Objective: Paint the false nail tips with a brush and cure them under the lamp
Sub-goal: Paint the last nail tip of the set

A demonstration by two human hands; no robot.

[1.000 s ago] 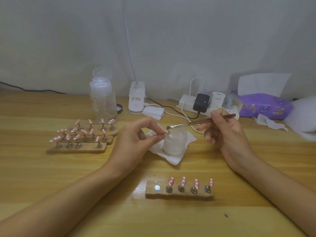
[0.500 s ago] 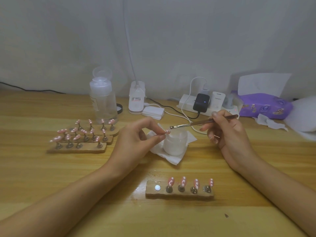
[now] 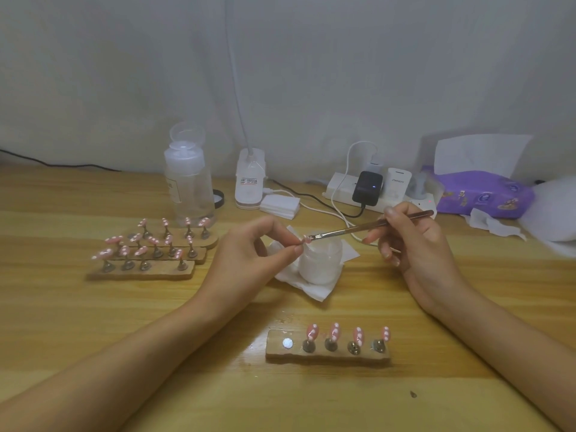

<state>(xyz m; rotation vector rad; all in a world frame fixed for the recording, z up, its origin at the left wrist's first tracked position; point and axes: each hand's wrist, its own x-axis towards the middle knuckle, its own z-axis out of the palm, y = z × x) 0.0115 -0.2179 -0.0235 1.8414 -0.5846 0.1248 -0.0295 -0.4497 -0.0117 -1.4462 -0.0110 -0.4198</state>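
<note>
In the head view, the left hand pinched a pink nail tip between thumb and forefinger, just above a white jar standing on a tissue. The right hand gripped the brush, its bristles touching the tip. Wood of the table showed between the forearms around a wooden holder near the front edge. Three more holders sat well left. A bottle, lamp base, power strip and purple wipes pack lined the back by a grey wall.
</note>
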